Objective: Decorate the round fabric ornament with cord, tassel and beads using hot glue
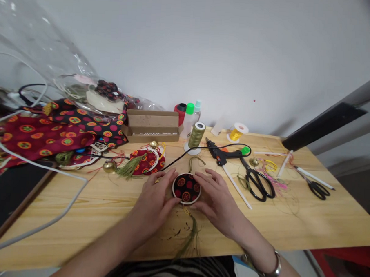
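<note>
A round fabric pendant [186,188] with a white rim and a black, red and orange print lies between my hands, near the front of the wooden table. My left hand [158,194] grips its left edge, thumb at the lower rim. On the opposite side, my right hand [214,199] curves its fingers and thumb around the right edge. A green tassel [191,239] hangs off the pendant's lower end by a yellow loop, and a thin green cord [198,160] leaves its top. Small dark scraps lie beside the tassel.
Rightward lie a black glue gun [222,153], black-handled scissors [258,184] and smaller scissors [316,188]. Behind stand a green thread spool [197,135], bottles [188,120] and an open cardboard box [153,127]. Patterned fabric [47,136] and a white cable [62,212] occupy the left.
</note>
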`<move>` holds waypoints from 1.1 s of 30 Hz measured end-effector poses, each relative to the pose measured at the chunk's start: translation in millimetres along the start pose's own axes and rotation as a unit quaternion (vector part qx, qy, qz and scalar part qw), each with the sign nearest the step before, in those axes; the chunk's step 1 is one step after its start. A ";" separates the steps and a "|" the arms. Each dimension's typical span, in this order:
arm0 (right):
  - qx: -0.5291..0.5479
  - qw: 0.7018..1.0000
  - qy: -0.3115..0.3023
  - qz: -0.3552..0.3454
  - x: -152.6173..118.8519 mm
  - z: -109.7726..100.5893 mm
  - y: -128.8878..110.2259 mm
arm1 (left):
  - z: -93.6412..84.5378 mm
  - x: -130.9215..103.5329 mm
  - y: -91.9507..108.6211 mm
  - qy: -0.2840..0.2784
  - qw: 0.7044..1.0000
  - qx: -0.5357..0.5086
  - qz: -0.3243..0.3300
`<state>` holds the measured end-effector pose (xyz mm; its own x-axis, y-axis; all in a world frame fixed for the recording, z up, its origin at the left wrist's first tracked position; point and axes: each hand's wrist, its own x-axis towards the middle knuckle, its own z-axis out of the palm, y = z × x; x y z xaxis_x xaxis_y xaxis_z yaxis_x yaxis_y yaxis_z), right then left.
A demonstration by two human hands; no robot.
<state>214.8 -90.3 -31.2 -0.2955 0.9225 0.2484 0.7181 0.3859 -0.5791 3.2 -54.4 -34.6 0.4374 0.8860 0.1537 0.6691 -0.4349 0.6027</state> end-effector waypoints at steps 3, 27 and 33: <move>-0.003 1.000 0.002 -0.003 1.8 -1.3 -1.5 | 0.3 0.0 0.0 -0.001 1.000 -0.004 -0.011; 0.004 0.999 -0.035 0.020 2.7 -11.2 3.5 | 9.4 -6.8 2.3 0.024 0.999 0.026 -0.009; 0.014 1.000 -0.003 -0.005 0.2 -8.7 2.7 | 5.1 -3.6 -1.3 0.003 1.000 0.012 0.003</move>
<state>222.2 -89.1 -26.0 -0.3067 0.9183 0.2504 0.6966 0.3959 -0.5984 3.7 -57.8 -39.9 0.4386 0.8839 0.1624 0.6806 -0.4447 0.5822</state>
